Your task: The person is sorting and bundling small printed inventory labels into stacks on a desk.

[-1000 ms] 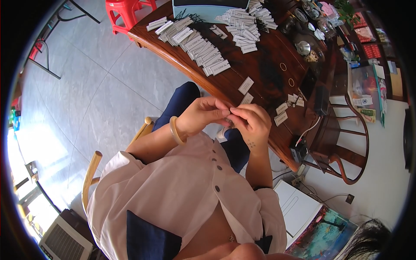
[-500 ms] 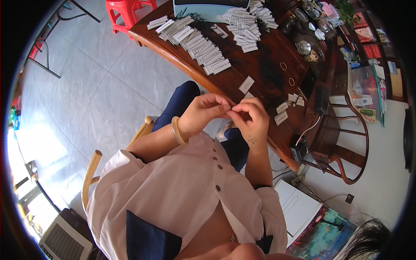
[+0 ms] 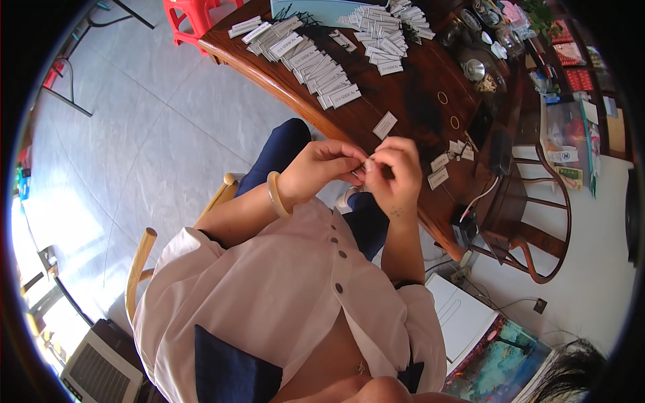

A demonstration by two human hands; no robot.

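My left hand (image 3: 321,169), with a pale bangle (image 3: 277,195) on its wrist, is closed in a pinch. Against its fingertips, my right hand (image 3: 395,176) pinches too, thumb and forefinger pressed together. A small dark bit shows between the two hands, too small to name; the fingers cover the rest. Both hands are held above my lap, beside the wooden table's edge. Just beyond the right hand lies a white rectangular tag (image 3: 385,125). Right of that hand are a few more loose tags (image 3: 438,178), some with dark cords.
Overlapping white tags (image 3: 316,69) cover the table's (image 3: 376,101) left side, with another pile (image 3: 379,37) farther back by a light-blue box (image 3: 316,12). Two thin rings (image 3: 455,122), a black box with a white cable (image 3: 465,228) and a wooden chair (image 3: 537,242) are at right.
My right hand has turned and risen slightly to the right, and the fingertips have parted a little from the left hand's. A small dark bit now shows between them.
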